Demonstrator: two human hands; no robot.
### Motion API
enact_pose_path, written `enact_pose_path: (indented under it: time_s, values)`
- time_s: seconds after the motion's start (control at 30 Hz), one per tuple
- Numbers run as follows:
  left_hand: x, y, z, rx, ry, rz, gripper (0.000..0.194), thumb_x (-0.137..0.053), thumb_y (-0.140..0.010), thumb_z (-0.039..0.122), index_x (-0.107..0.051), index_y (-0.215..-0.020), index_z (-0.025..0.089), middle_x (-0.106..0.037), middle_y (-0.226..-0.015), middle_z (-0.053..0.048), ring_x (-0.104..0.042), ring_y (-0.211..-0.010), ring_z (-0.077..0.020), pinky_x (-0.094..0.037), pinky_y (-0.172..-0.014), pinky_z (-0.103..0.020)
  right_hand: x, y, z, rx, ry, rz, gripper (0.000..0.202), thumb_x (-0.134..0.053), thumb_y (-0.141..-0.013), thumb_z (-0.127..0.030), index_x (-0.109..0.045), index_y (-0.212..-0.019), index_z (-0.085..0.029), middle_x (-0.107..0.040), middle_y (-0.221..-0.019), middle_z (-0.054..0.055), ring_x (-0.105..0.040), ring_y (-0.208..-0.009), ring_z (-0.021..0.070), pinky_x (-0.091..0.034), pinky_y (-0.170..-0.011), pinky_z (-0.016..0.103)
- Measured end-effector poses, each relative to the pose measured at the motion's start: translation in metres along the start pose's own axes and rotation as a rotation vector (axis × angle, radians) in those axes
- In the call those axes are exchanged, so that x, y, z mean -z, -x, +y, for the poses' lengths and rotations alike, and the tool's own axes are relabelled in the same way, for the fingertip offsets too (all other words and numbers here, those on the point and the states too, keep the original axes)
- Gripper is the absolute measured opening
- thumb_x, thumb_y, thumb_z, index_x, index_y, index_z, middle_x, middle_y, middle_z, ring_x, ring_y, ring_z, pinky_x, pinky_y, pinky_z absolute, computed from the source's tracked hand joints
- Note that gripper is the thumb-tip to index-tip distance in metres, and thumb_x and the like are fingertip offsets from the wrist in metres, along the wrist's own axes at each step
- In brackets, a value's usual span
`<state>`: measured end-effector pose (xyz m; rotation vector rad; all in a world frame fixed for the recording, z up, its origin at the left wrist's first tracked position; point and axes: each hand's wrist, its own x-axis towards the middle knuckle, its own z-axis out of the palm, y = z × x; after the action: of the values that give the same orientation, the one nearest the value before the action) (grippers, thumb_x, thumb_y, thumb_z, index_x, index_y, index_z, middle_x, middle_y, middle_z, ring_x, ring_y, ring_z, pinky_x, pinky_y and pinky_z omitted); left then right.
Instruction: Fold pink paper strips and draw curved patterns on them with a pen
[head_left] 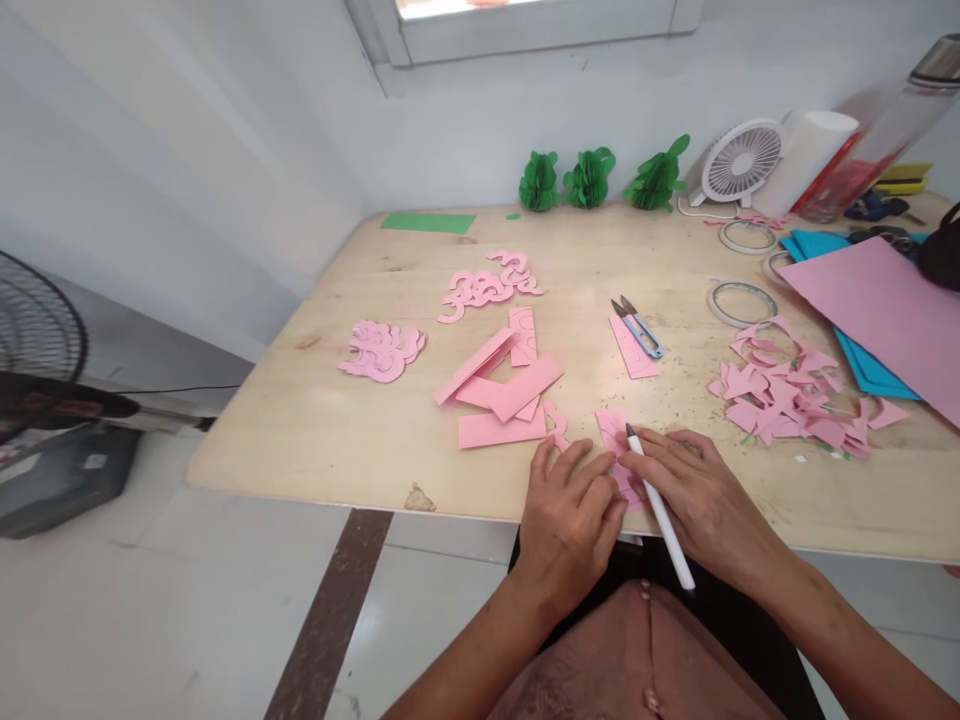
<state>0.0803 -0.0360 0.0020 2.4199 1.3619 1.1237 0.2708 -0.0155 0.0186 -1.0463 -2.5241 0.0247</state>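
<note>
While the right hand (705,497) holds the pen (663,518), the left hand (571,518) lies unclenched against the strip (611,424) near the table (315,440) edge. Light finger pressure could let the strip slide, misplacing any pen mark.

We hold a white pen (664,515) in our right hand (694,490), over a pink paper piece (611,424). Our left hand (574,510) rests beside it, fingers bent. Blue snips (639,325) lie on another pink strip (630,355). Three green paper shapes (589,180) stand near a white fan (742,162).
</note>
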Motion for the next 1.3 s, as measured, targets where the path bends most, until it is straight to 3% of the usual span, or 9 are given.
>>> enact_pose_path:
  time_s: [0.43, 0.77, 1.3]
  values:
    - [0.005, -0.002, -0.002, 0.052, 0.088, -0.052, 0.008, -0.054, -0.09, 0.016, -0.059, -0.086, 0.021, -0.072, -0.113, -0.003, -0.059, -0.116, -0.024, -0.032, -0.11, -0.051, 0.004, -0.004, -0.003, -0.036, -0.043, -0.022, 0.04, -0.046, -0.098, -0.016, -0.048, -0.138, -0.017, -0.066, -0.126, 0.014, -0.055, -0.127, 0.0245, -0.039, -0.096, 0.042]
    - [0.014, -0.005, -0.001, 0.117, 0.202, -0.04, 0.015, -0.052, -0.088, 0.007, -0.057, -0.09, 0.02, -0.072, -0.112, -0.004, -0.06, -0.116, -0.0216, -0.035, -0.11, -0.049, 0.003, -0.002, -0.003, -0.049, -0.059, -0.042, 0.041, -0.045, -0.097, -0.014, -0.046, -0.139, -0.017, -0.066, -0.126, 0.013, -0.052, -0.129, 0.0247, -0.038, -0.096, 0.043]
    - [0.016, -0.007, -0.007, 0.025, 0.084, -0.051, 0.012, -0.052, -0.091, 0.011, -0.06, -0.088, 0.02, -0.073, -0.106, -0.001, -0.062, -0.116, -0.0224, -0.032, -0.112, -0.05, 0.001, -0.002, -0.003, -0.061, -0.059, -0.04, 0.035, -0.044, -0.098, -0.015, -0.051, -0.132, -0.017, -0.067, -0.123, 0.013, -0.052, -0.129, 0.0235, -0.036, -0.097, 0.041]
